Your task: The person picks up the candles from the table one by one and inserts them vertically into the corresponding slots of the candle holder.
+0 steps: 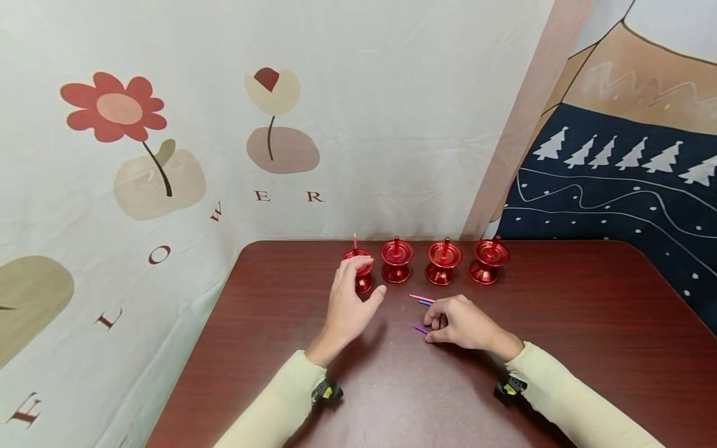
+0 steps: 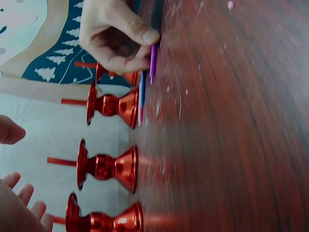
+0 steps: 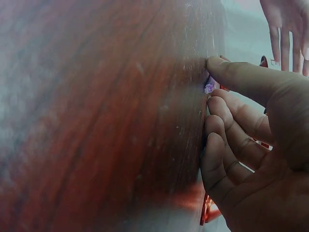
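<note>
My right hand [image 1: 467, 325] rests low over the table and pinches a thin purple stick [image 2: 153, 63] between thumb and forefinger. The stick lies against the tabletop. Just beyond those fingers a pink stick [image 1: 421, 298] and a blue stick [image 1: 426, 303] lie side by side, partly hidden by the hand. My left hand [image 1: 350, 305] hovers with fingers apart and holds nothing. It partly covers the leftmost shiny red candlestick [image 1: 363, 283], which has a pinkish stick [image 1: 355, 241] upright on it.
Farther right along the back edge stand three more red candlesticks [image 1: 396, 272], [image 1: 440, 275], [image 1: 484, 272], each with a short red post. Behind the brown table [image 1: 269, 336] hangs a pale printed cloth [image 1: 381, 124]. A pink speck [image 2: 230, 5] lies on the tabletop.
</note>
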Demonstrator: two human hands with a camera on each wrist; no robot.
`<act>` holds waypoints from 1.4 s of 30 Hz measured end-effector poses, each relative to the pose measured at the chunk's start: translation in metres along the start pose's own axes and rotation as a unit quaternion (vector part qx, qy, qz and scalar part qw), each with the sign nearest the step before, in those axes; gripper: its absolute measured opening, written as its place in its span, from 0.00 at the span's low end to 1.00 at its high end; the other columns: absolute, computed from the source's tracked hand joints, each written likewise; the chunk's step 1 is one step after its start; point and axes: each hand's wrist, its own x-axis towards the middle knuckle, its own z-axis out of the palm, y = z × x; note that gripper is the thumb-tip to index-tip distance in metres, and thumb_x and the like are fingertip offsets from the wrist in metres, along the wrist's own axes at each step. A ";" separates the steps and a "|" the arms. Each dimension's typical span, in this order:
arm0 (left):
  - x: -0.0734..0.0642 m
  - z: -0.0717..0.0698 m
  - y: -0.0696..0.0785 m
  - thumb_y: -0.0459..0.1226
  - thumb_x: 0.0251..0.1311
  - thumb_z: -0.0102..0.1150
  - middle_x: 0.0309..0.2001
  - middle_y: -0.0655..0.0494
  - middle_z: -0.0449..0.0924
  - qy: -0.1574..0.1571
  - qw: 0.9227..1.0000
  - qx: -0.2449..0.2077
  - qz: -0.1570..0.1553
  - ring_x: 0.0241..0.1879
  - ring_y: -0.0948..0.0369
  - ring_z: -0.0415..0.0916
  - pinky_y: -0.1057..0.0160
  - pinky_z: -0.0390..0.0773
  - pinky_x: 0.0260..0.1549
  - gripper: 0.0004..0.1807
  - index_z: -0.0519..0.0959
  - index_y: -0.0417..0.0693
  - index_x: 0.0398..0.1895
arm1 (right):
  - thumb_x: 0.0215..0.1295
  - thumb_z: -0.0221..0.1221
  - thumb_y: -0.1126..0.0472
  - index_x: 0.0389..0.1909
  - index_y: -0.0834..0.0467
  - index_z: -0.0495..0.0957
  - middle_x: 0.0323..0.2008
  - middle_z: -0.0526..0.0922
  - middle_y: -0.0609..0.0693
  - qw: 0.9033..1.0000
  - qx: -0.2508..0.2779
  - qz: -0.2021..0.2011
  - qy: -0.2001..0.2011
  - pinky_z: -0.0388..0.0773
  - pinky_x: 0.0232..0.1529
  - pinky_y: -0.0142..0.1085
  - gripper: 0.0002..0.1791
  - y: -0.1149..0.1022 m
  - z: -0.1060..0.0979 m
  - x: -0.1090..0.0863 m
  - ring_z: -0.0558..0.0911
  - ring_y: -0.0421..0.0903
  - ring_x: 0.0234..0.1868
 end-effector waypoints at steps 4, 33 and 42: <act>0.003 0.010 0.001 0.33 0.63 0.74 0.69 0.43 0.77 -0.045 0.998 -0.032 -0.010 0.69 0.45 0.76 0.47 0.75 0.71 0.35 0.74 0.35 0.73 | 0.57 0.83 0.63 0.34 0.52 0.89 0.28 0.82 0.34 1.000 -0.001 0.001 -0.003 0.81 0.33 0.31 0.11 0.000 0.000 0.000 0.80 0.32 0.31; 0.038 0.083 -0.035 0.46 0.63 0.73 0.90 0.41 0.40 -0.084 0.988 0.007 -0.128 0.79 0.32 0.61 0.26 0.66 0.71 0.59 0.49 0.49 0.91 | 0.50 0.71 0.72 0.29 0.53 0.87 0.23 0.79 0.32 0.998 -0.059 -0.022 -0.018 0.77 0.28 0.30 0.10 -0.012 -0.006 0.002 0.75 0.29 0.25; 0.050 0.076 -0.016 0.40 0.71 0.68 0.87 0.36 0.46 -0.093 0.986 0.014 -0.137 0.78 0.35 0.64 0.34 0.69 0.73 0.52 0.47 0.39 0.89 | 0.48 0.72 0.70 0.28 0.51 0.87 0.20 0.77 0.30 0.998 -0.064 -0.018 -0.013 0.76 0.28 0.30 0.10 -0.011 -0.004 0.001 0.75 0.28 0.24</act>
